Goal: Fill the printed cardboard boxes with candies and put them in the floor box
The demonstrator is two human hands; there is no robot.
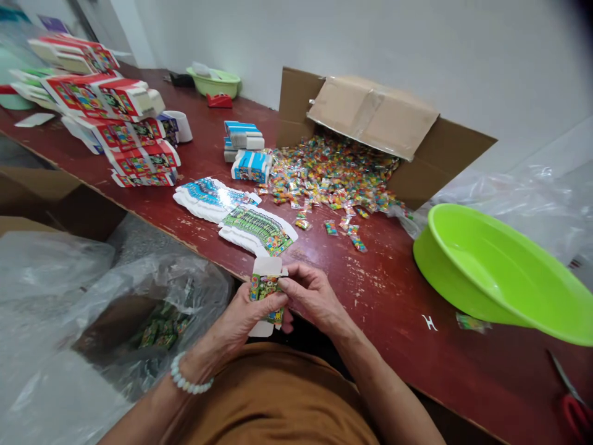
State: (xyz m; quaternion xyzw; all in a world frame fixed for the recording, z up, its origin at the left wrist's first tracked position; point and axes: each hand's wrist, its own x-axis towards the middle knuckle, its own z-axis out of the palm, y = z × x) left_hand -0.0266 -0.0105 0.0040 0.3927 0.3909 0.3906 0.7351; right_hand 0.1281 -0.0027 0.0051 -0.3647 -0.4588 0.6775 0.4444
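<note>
Both my hands meet at the table's near edge around a small printed cardboard carton [266, 290], with its white flaps sticking out above and below. My left hand [241, 315] grips its lower side, and my right hand [315, 300] pinches it from the other side. Just beyond them lie two stacks of flat printed carton blanks [213, 199] [257, 230]. Farther off, a heap of small colourful sachets [333, 173] spills from a tipped cardboard box [370, 117]. Folded blue-and-white cartons [250, 165] stand beside the heap.
Stacks of red printed cartons [139, 157] rise at the left of the worn red table [393, 272]. A lime green basin [491, 272] sits at the right, near red-handled scissors [574, 414]. Below left, an open plastic bag [160, 324] holds green packets.
</note>
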